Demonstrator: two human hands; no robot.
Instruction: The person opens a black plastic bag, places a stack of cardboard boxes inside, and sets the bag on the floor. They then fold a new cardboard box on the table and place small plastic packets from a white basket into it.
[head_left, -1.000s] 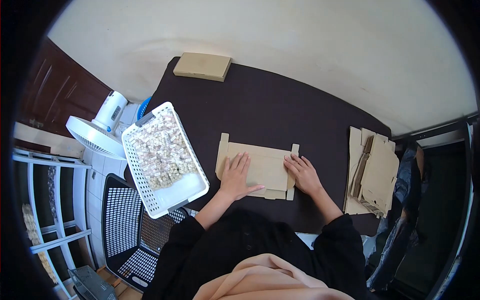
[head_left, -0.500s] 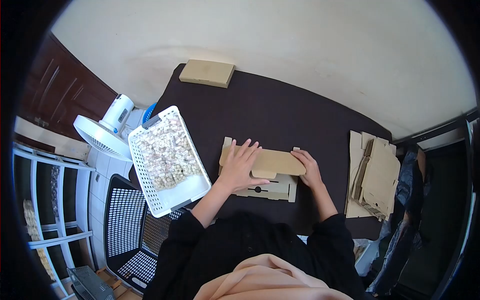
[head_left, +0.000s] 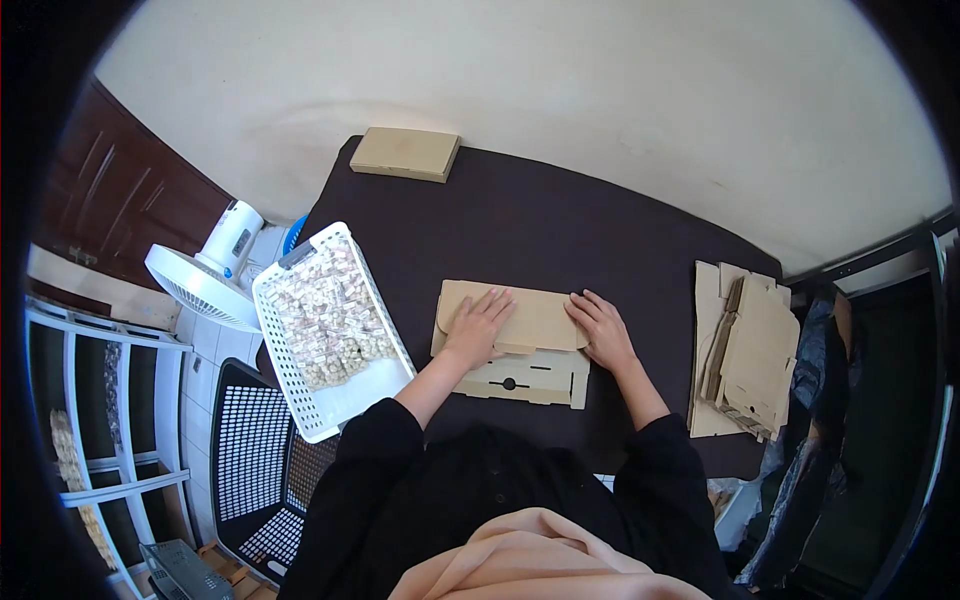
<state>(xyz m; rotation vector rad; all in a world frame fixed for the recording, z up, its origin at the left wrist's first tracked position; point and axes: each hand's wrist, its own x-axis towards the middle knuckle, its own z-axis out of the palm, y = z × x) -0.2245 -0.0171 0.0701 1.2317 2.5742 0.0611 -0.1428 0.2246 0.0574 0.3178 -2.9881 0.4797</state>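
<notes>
A brown cardboard box blank (head_left: 540, 318) lies on the dark table in front of me, with its upper flap folded over. Below that flap shows a paler panel with slots and a round hole. My left hand (head_left: 480, 325) rests on the flap's left half, fingers stretched out and pointing up and right. At the right end of the flap is my right hand (head_left: 600, 328), its fingers extended over the edge. Neither hand is wrapped around anything.
A white basket (head_left: 268, 330) of small clear packets stands left on the table. One closed cardboard box (head_left: 405, 152) sits at the back left. Flat cardboard blanks (head_left: 750, 350) are stacked at the right edge. A white fan (head_left: 200, 285) and a black crate (head_left: 245, 450) are left of the table.
The flap has gone from raised to lying flatter over the panel. My left hand has shifted slightly and now presses flat on it; my right hand has moved up and left, opening out.
</notes>
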